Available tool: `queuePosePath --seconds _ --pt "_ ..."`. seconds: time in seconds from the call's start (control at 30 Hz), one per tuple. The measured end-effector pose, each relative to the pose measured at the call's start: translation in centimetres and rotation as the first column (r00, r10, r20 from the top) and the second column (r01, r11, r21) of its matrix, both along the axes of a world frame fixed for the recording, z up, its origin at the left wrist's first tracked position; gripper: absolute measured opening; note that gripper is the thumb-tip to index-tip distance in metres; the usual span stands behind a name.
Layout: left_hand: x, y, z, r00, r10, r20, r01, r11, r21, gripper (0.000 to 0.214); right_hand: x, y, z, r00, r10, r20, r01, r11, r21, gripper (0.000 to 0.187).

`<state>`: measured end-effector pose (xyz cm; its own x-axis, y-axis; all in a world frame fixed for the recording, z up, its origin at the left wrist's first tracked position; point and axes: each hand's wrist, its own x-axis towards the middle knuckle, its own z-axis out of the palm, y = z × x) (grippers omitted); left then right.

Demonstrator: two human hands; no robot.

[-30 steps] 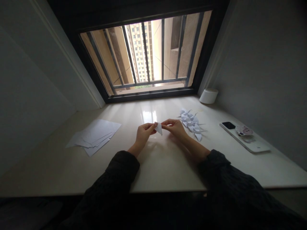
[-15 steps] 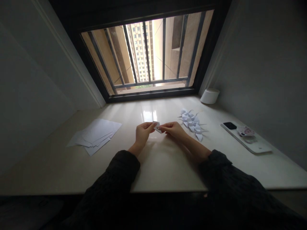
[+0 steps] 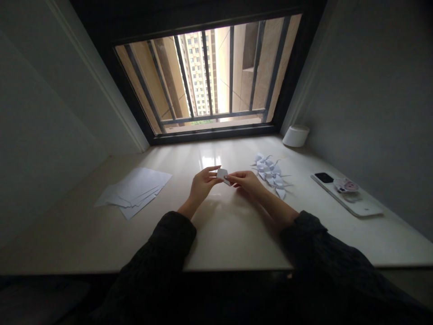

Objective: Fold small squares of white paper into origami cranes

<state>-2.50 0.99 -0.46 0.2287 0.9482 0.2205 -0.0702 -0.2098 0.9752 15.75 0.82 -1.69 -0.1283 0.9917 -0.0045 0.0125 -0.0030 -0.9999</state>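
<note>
folded paper (image 3: 222,174): held just above the desk (image 3: 237,234) at the middle of the view, between the two hands
long axis: seemingly laid from 10 o'clock to 4 o'clock, the lower tip being turned toward the right hand (image 3: 246,181); at this size it cannot be told more exactly
look: small and white; creased into a compact, pointed shape; the finer folds are too small to be made out
left hand (image 3: 202,185): the paper's 9 o'clock edge is gripped lightly by thumb and fingertips; the index finger is stretched out above it
right hand: the 4 o'clock end is pinched between thumb and curled fingers
desk: pale and glossy; window light is mirrored at 12 o'clock from the hands
paper cranes (image 3: 270,174): a white heap lain at 2 o'clock, just beside the right hand
loose sheets (image 3: 133,192): fanned in a flat stack at 9 o'clock, well apart from the left hand
phone (image 3: 347,195): laid at 3 o'clock, well apart; a round patch is seen on it
white tub (image 3: 296,135): set at 1 o'clock, by the window (image 3: 209,76) corner
</note>
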Motion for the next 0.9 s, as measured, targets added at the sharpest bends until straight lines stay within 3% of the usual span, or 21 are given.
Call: queuePosePath --seconds 0.2,0.3,0.57,0.9 --pt "-0.22 0.25 0.05 0.999 0.046 0.002 -0.046 0.999 -0.018 0.053 -0.32 0.08 0.32 0.984 0.041 -0.172 -0.022 0.993 0.113 0.040" --pt "-0.27 0.28 0.00 0.999 0.045 0.016 -0.044 0.998 -0.052 0.051 -0.46 0.06 0.36 0.977 0.108 -0.182 -0.079 0.984 0.160 0.042" --pt "-0.23 -0.07 0.24 0.998 0.035 0.044 -0.030 0.994 -0.108 0.051 -0.32 0.11 0.31 0.968 0.103 -0.230 -0.086 0.993 0.082 0.032" --pt "-0.40 -0.02 0.11 0.992 -0.018 0.121 0.041 0.980 -0.196 0.054 -0.24 0.30 0.00 0.970 0.086 -0.227 -0.072 0.995 0.069 0.038"
